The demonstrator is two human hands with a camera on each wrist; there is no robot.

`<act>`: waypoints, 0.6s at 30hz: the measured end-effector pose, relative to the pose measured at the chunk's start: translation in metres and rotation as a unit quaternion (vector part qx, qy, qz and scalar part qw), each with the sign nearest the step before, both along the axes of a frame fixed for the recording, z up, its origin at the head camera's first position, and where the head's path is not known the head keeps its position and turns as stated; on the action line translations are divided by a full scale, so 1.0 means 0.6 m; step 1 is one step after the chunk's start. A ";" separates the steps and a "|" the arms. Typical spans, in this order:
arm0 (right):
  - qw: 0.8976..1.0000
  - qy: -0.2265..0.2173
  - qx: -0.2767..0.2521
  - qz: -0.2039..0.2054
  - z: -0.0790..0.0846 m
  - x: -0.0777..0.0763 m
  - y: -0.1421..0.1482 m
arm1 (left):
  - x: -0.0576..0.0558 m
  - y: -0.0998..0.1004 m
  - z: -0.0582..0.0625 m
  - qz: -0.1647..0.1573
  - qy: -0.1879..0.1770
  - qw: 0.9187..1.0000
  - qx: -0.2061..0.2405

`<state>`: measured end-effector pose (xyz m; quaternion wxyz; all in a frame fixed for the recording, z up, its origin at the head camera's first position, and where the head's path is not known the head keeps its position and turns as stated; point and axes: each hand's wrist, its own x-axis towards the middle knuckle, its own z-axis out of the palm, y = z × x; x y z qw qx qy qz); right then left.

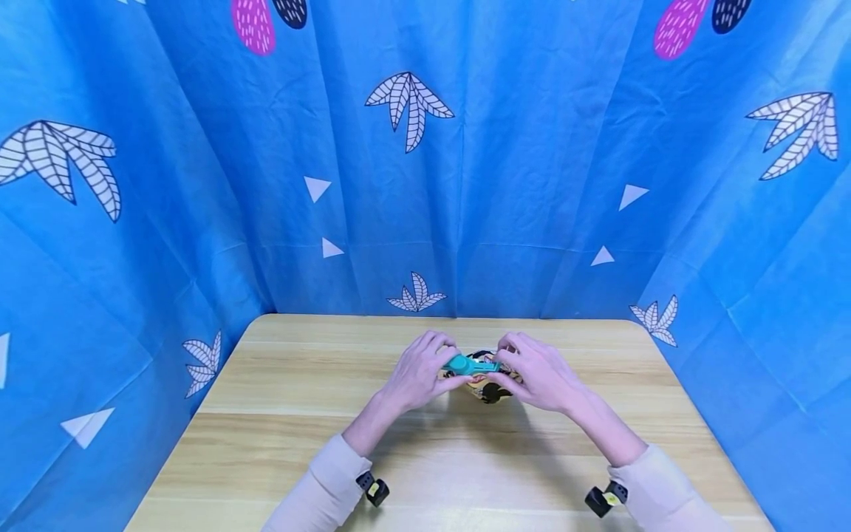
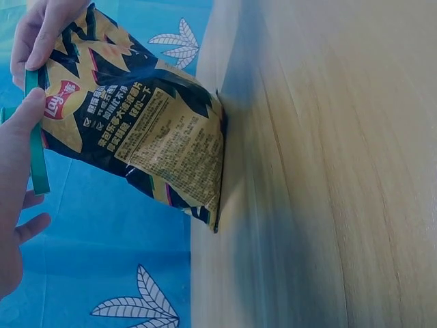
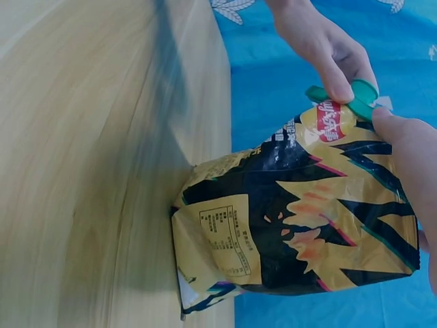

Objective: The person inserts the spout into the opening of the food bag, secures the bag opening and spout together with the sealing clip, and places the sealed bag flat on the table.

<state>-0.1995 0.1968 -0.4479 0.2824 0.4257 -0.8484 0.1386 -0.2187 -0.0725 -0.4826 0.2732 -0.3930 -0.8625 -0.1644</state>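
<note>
A black and gold chip bag (image 2: 136,116) with a red Lay's logo stands with its bottom end on the table. Across its top edge lies a teal-green bag clip (image 1: 465,365), wider and rounded at the left end. My left hand (image 1: 420,371) pinches that wide end between thumb and fingers. From the other side my right hand (image 1: 540,371) grips the bag's top corner, thumb in front, close by the clip's narrow end. In the right wrist view, the left thumb presses at the green clip (image 3: 363,102) beside the logo.
The bag stands on a light wooden table (image 1: 279,436) with rounded far corners. A blue curtain (image 1: 532,185) with leaf prints hangs behind the table and along both sides. Each sleeved wrist wears a small black camera (image 1: 377,492).
</note>
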 end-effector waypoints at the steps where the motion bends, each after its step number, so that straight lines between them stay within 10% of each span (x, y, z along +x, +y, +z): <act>1: 1.000 0.003 0.000 -0.002 0.000 0.000 0.001 | 0.000 0.000 0.000 0.001 0.000 1.000 -0.001; 18: 0.999 0.037 -0.015 -0.023 -0.012 0.007 0.030 | 0.004 -0.011 -0.001 0.015 -0.002 1.000 0.000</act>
